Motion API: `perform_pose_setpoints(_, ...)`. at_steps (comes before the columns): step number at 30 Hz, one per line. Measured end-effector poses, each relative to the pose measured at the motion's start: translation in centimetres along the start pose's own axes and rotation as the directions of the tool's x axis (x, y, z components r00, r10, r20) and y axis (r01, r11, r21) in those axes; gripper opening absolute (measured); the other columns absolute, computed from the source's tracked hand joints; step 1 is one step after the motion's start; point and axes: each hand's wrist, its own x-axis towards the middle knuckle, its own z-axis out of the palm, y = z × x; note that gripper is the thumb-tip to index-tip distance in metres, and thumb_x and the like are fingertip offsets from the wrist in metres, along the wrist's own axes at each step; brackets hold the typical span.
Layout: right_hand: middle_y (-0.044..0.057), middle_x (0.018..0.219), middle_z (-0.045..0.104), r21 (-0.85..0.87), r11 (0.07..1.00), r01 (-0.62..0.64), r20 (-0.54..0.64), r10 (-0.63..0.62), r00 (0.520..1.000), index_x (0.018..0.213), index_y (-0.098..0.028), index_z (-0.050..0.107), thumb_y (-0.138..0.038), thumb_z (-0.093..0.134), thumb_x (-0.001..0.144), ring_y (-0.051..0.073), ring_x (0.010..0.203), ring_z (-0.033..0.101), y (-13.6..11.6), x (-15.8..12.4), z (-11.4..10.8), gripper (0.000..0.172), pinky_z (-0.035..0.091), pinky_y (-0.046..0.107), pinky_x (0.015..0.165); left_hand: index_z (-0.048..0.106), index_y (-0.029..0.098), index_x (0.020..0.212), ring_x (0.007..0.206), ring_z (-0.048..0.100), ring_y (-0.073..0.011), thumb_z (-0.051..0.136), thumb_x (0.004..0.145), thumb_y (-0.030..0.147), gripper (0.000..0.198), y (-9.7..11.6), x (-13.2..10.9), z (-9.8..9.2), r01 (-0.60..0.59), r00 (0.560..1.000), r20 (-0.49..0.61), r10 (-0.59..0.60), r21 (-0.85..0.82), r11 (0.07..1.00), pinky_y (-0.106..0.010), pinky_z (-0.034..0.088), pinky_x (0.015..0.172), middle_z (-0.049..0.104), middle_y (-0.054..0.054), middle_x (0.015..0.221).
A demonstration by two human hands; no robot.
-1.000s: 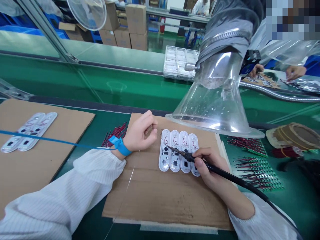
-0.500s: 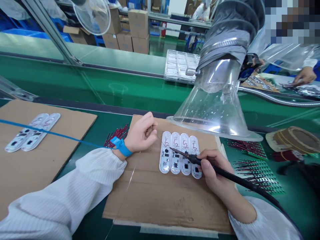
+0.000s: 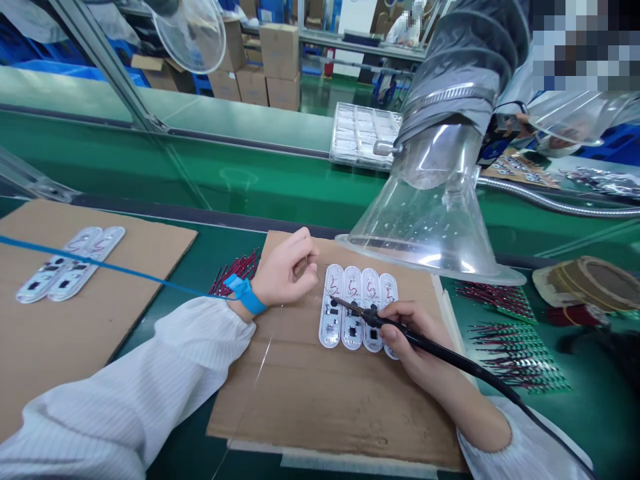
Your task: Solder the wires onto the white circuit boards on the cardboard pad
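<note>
Four white oval circuit boards (image 3: 352,307) lie side by side on a cardboard sheet (image 3: 310,400), each with small red wires and black chips. My right hand (image 3: 415,333) grips a black soldering iron (image 3: 445,350), whose tip touches or hovers just over the middle of the leftmost board; the hand partly covers the rightmost board. Left of the boards, my left hand (image 3: 290,270) is closed, pinching a thin wire that reaches towards that same leftmost board. A blue wrist strap (image 3: 246,293) sits on my left wrist.
A clear fume hood (image 3: 420,220) hangs above the boards. Red-wired green boards (image 3: 525,353) and a tape roll (image 3: 585,283) lie right. Red wires (image 3: 235,273) lie behind my left wrist. Another cardboard sheet (image 3: 65,347) bears two boards (image 3: 87,267).
The iron's tip and my right hand have moved left, so the tip is at the leftmost board. At the upper right, another person's hand has left its place over the far table.
</note>
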Motion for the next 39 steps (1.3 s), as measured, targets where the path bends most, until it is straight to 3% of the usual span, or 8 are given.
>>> perform_pose_setpoints(7,0.003,0.088,0.080,0.045,0.999,-0.012,-0.002,0.012,1.000,0.107,-0.026,0.073,-0.054,0.068,0.108,0.018,0.072,0.078,-0.1,0.2,0.2,0.028,0.061,0.025,0.062,0.043,0.024,0.084,0.067,0.042,-0.0154,0.054,0.084,0.007,0.021,0.0,-0.1,0.0,0.000,0.999,0.035,-0.001,0.004,1.000,-0.029,0.033,0.057,0.040,0.003,0.077)
perform_pose_setpoints(16,0.002,0.086,0.076,0.127,0.991,-0.037,-0.054,0.044,0.998,0.116,-0.028,0.073,-0.047,0.070,0.108,0.018,0.065,0.073,1.7,-1.4,-0.2,0.021,0.058,0.029,0.056,0.045,0.023,0.084,0.062,0.036,-0.0124,0.054,0.087,0.010,0.017,0.0,0.0,-0.4,0.093,0.995,-0.040,-0.096,-0.055,0.994,-0.027,0.030,0.055,0.041,0.004,0.077)
perform_pose_setpoints(22,0.004,0.093,0.079,0.091,0.995,-0.034,-0.112,0.044,0.993,0.116,-0.029,0.075,-0.051,0.070,0.107,0.021,0.074,0.076,2.5,-1.3,-1.0,0.024,0.062,0.033,0.065,0.050,0.023,0.086,0.058,0.035,-0.0107,0.057,0.092,0.011,0.015,-0.2,-0.2,-0.4,0.128,0.991,0.036,-0.126,-0.078,0.989,-0.023,0.029,0.052,0.038,0.006,0.072)
perform_pose_setpoints(28,0.008,0.106,0.083,0.121,0.989,-0.083,-0.312,0.117,0.943,0.117,-0.027,0.077,-0.063,0.075,0.101,0.026,0.090,0.081,0.9,-0.5,-2.4,0.039,0.067,0.040,0.081,0.065,0.021,0.096,0.054,0.039,-0.0086,0.066,0.103,0.016,0.009,3.9,-0.1,0.4,-0.049,0.989,0.137,0.051,-0.017,0.999,-0.023,0.033,0.055,0.039,0.009,0.065)
perform_pose_setpoints(31,0.007,0.115,0.083,0.133,0.981,-0.139,-0.409,0.182,0.894,0.126,-0.030,0.075,-0.050,0.080,0.101,0.025,0.094,0.082,0.1,-3.1,-2.8,0.033,0.068,0.041,0.086,0.068,0.021,0.100,0.055,0.042,-0.0086,0.064,0.109,0.022,0.010,6.3,-0.7,1.6,-0.049,0.971,0.233,0.057,-0.040,0.998,-0.023,0.036,0.056,0.050,0.007,0.068)
perform_pose_setpoints(33,0.006,0.112,0.083,0.064,0.989,-0.131,-0.462,0.146,0.875,0.123,-0.030,0.074,-0.041,0.083,0.100,0.025,0.093,0.082,-0.2,-6.0,-2.9,0.028,0.067,0.041,0.082,0.067,0.021,0.099,0.054,0.041,-0.0084,0.060,0.111,0.025,0.014,7.3,-1.3,2.4,-0.033,0.964,0.263,0.041,-0.037,0.999,-0.022,0.036,0.055,0.056,0.006,0.072)
perform_pose_setpoints(36,0.006,0.100,0.083,-0.031,0.993,-0.113,-0.540,0.079,0.838,0.116,-0.027,0.075,-0.032,0.084,0.098,0.025,0.087,0.081,-0.3,-10.6,-2.8,0.020,0.064,0.041,0.078,0.062,0.021,0.095,0.051,0.037,-0.0082,0.059,0.111,0.025,0.016,7.7,-1.9,3.3,-0.025,0.958,0.287,0.032,-0.027,0.999,-0.022,0.034,0.052,0.052,0.008,0.069)
perform_pose_setpoints(39,0.006,0.092,0.080,0.051,0.993,-0.110,-0.591,0.119,0.798,0.111,-0.026,0.074,-0.029,0.077,0.103,0.024,0.081,0.079,-0.6,-13.3,-2.5,0.009,0.062,0.038,0.072,0.058,0.022,0.094,0.054,0.040,-0.0089,0.056,0.109,0.020,0.015,7.8,-2.1,3.7,-0.045,0.954,0.295,0.054,-0.037,0.998,-0.022,0.035,0.054,0.050,0.008,0.070)
